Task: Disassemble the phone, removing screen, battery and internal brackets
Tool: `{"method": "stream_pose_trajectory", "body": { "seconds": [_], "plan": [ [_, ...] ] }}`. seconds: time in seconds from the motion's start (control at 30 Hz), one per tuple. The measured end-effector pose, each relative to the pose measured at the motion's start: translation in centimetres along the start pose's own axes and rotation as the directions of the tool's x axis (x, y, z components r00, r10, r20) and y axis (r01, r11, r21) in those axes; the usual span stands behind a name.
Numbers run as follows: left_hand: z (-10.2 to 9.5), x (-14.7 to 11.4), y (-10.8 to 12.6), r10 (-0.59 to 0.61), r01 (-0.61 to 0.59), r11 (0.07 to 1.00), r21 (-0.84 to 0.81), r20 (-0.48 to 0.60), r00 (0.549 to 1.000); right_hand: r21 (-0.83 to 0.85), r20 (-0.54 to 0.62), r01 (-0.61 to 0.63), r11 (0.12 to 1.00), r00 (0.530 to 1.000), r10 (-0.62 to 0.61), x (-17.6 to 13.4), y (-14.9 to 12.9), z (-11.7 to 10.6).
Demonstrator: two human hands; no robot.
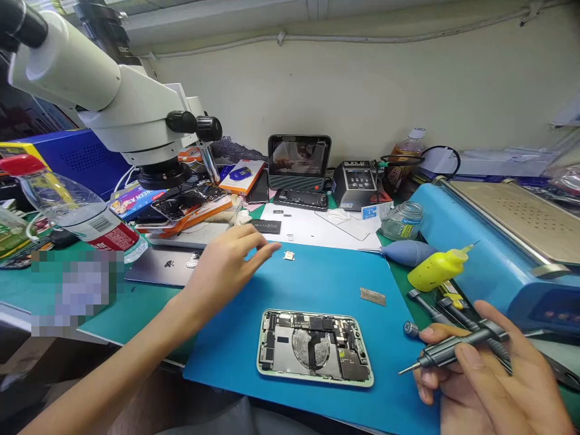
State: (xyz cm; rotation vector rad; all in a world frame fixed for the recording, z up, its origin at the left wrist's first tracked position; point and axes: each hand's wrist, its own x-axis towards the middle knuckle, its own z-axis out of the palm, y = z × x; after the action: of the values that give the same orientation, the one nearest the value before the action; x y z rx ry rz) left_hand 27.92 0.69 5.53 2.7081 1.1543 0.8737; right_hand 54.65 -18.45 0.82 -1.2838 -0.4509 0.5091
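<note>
My right hand (493, 374) is wrapped round a dark precision screwdriver (457, 350), its thin tip pointing left over the blue mat (217, 344). My left hand (231, 257) hovers over the far part of the mat, thumb stretched out and apart from the curled index finger, with nothing seen in it. Just right of its fingertips lies a small silvery metal part (289, 255). In front of me rests an opened phone (315, 349) in a pale green frame, its inner parts and round charging coil exposed. A thin grey metal strip (373, 296) lies beyond it.
A microscope (118, 103) overhangs the left side, near a plastic bottle (86, 211). At right are a yellow squeeze bottle (437, 270), a blue air blower (408, 253), more screwdrivers (428, 307) and a blue machine (480, 235). A small screen (299, 156) stands at the back.
</note>
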Motion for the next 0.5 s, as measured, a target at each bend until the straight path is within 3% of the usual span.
{"method": "stream_pose_trajectory", "body": {
  "seconds": [0.1, 0.2, 0.3, 0.4, 0.47, 0.5],
  "plan": [
    [-1.2, -3.4, 0.3, -0.128, 0.141, 0.973, -0.182, 0.08, 0.988, -0.033, 0.013, 0.02, 0.999, 1.0, -0.02, -0.4, -0.1, 0.4],
    [-1.0, -6.8, 0.8, -0.196, 0.24, 0.941, -0.238, 0.193, 0.961, -0.053, -0.008, 0.044, 0.998, 0.999, -0.045, -0.9, -0.4, 1.0],
    [-0.4, -8.7, 1.3, -0.186, 0.245, 0.929, -0.277, 0.221, 0.957, -0.081, -0.023, 0.058, 0.995, 0.998, -0.06, -1.3, -0.8, 1.6],
    [0.1, -9.1, 1.5, -0.146, 0.228, 0.913, -0.337, 0.252, 0.957, -0.152, -0.051, 0.083, 0.985, 0.994, -0.092, -1.3, -0.6, 1.7],
    [0.4, -9.0, 1.5, -0.132, 0.227, 0.903, -0.364, 0.268, 0.954, -0.274, 0.006, 0.205, 0.94, 0.977, -0.211, -1.1, -0.3, 1.2],
    [0.4, -9.0, 1.4, -0.129, 0.226, 0.9, -0.372, 0.269, 0.954, -0.354, 0.096, 0.314, 0.881, 0.949, -0.3, -1.0, -0.2, 0.9]
  ]
}}
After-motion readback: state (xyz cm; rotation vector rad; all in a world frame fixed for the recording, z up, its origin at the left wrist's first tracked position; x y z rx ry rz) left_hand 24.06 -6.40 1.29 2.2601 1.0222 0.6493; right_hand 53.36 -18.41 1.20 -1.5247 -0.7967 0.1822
